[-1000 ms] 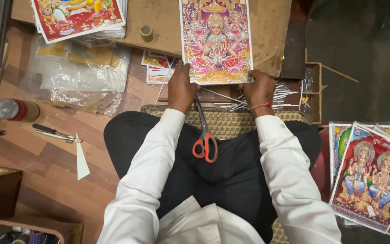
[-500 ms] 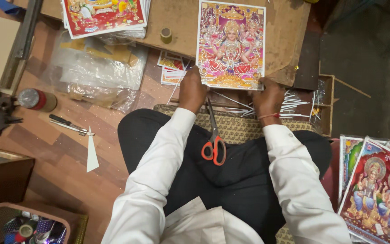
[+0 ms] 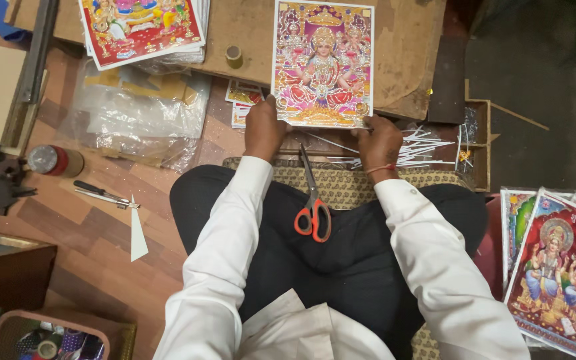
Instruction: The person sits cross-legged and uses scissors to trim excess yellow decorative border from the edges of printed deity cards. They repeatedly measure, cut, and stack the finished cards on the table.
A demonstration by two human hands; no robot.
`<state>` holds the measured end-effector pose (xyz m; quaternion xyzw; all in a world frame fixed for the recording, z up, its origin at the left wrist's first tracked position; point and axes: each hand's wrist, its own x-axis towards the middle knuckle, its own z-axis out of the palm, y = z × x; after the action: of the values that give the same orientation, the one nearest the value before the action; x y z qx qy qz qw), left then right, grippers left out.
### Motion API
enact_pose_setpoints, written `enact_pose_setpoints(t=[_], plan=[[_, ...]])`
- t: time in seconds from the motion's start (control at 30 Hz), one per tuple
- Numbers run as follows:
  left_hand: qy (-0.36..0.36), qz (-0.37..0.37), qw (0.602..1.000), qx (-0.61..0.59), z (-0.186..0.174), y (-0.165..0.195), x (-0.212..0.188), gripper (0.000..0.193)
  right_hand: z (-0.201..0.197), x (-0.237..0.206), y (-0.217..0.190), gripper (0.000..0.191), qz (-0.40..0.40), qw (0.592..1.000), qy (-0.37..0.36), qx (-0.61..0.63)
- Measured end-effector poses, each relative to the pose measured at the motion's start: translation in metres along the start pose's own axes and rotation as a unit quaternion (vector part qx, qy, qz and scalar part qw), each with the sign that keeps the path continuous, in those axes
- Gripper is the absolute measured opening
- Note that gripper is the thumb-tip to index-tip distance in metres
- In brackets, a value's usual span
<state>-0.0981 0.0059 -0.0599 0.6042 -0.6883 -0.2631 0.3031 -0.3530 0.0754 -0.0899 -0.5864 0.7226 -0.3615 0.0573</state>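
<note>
Wooden floor; both hands, left (image 3: 263, 130) and right (image 3: 380, 141), grasping picture print (image 3: 323, 63); basket (image 3: 48, 337) holds tape rolls.

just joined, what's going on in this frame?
A person sits cross-legged on the floor, holding a colourful picture print by its bottom edge: left hand at the lower left corner, right hand at the lower right. The print lies on a brown board. Orange-handled scissors rest on the lap, untouched. White sticks lie by the right hand. More prints are stacked at top left and at far right.
</note>
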Motion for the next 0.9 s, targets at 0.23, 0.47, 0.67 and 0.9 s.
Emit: enact_pose_setpoints(t=[0.23,0.47,0.67,0.9], plan=[[0.020,0.029,0.997,-0.062,-0.007,0.008,-0.003,0.051,-0.003,-0.001,-0.005,0.047,0.034,0.997,0.032,0.056],[0.029,0.073,0.997,-0.022,-0.002,0.002,-0.003,0.051,-0.004,-0.003,-0.014,0.046,0.184,0.979,-0.009,0.087],[0.038,0.058,0.997,-0.015,0.001,0.002,-0.002,0.049,-0.002,-0.003,-0.012,0.043,0.160,0.984,0.008,0.078],[0.028,0.032,0.997,-0.062,0.001,0.002,-0.002,0.046,0.002,-0.002,-0.005,0.042,0.168,0.981,0.008,0.091]])
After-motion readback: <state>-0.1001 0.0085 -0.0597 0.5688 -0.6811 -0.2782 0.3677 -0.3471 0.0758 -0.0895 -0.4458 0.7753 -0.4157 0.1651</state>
